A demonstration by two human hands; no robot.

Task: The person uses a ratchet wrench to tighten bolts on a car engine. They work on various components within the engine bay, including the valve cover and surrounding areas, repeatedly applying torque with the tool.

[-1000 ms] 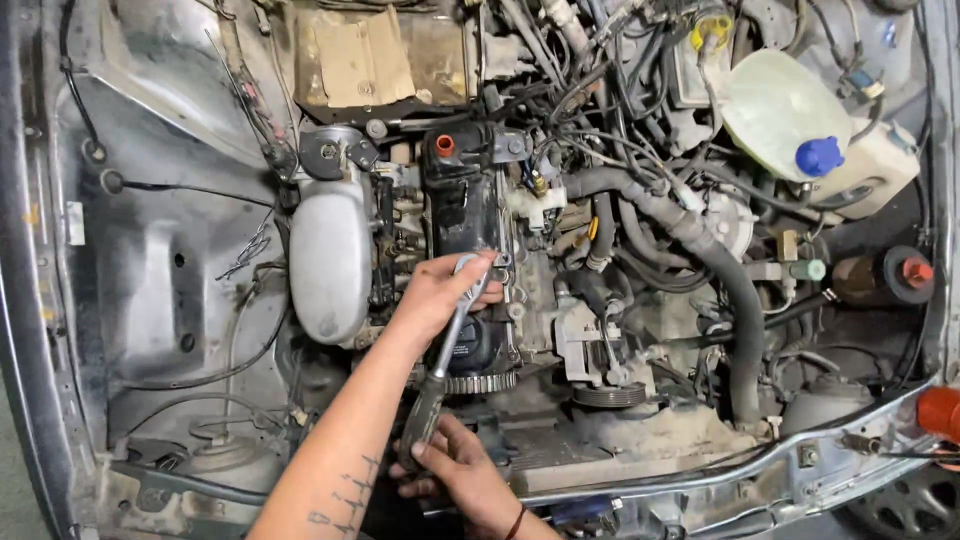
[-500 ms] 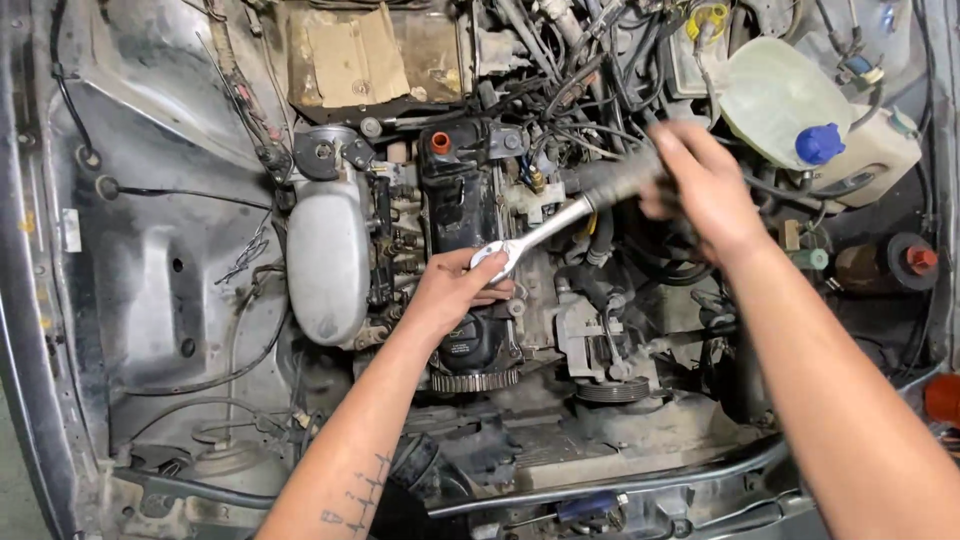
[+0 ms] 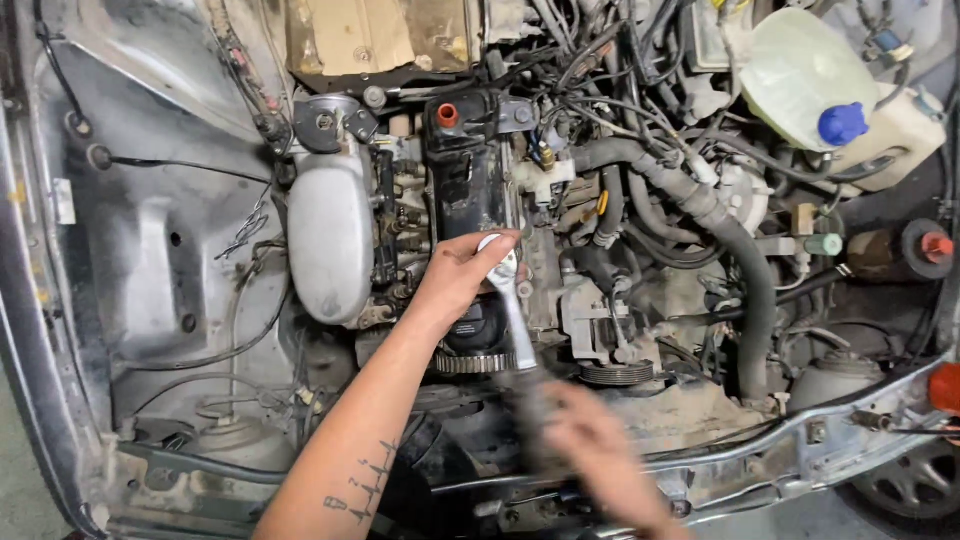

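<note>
Head view: left hand (image 3: 462,275) presses the ratchet wrench (image 3: 508,300) head onto the engine, right hand (image 3: 590,450), blurred, clenches its handle. Fastener seemingly not yet out; timing gear (image 3: 475,362) exposed.

A long, chrome-bright steel ratchet wrench (image 3: 512,305) stands nearly upright over the middle of the engine bay, its round head set on a fastener beside the black engine block (image 3: 465,175). The shaft slants slightly right as it runs down past the toothed timing gear (image 3: 475,362), its lower handle lost in motion blur.
</note>
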